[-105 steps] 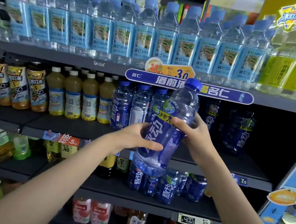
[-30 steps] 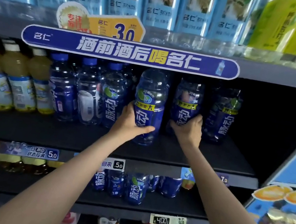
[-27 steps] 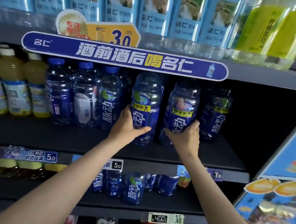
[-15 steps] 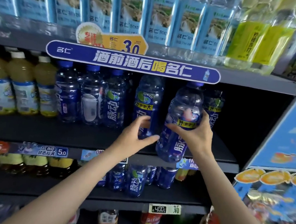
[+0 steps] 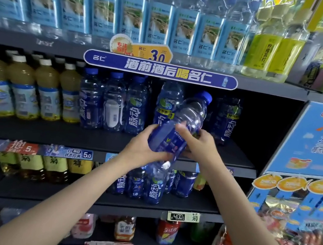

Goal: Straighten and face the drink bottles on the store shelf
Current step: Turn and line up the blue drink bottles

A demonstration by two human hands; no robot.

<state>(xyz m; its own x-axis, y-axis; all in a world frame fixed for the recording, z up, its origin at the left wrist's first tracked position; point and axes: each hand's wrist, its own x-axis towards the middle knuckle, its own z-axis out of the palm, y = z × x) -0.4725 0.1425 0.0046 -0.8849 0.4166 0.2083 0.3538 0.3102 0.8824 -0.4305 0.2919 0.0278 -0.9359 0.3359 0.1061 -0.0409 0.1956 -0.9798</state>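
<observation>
A large blue drink bottle [image 5: 178,131] is out in front of the middle shelf [image 5: 50,133], tilted with its cap up to the right. My left hand [image 5: 142,148] grips its lower body from below. My right hand [image 5: 199,142] grips its middle from the right. Behind it a second large blue bottle [image 5: 166,104] stands upright on the shelf, label forward. A row of smaller blue bottles [image 5: 113,102] stands to the left, one showing its white back label. Another blue bottle [image 5: 227,119] stands deeper at the right.
Yellow tea bottles [image 5: 23,87] fill the middle shelf's left. Water bottles [image 5: 130,15] line the top shelf above a blue sign [image 5: 160,69]. Small blue bottles [image 5: 153,186] crowd the lower shelf. A blue cardboard display [image 5: 318,146] stands at the right.
My right hand pulled the second large bottle off the shelf and tilted it. My left hand left the upright bottle and took hold of the tilted one from below.
</observation>
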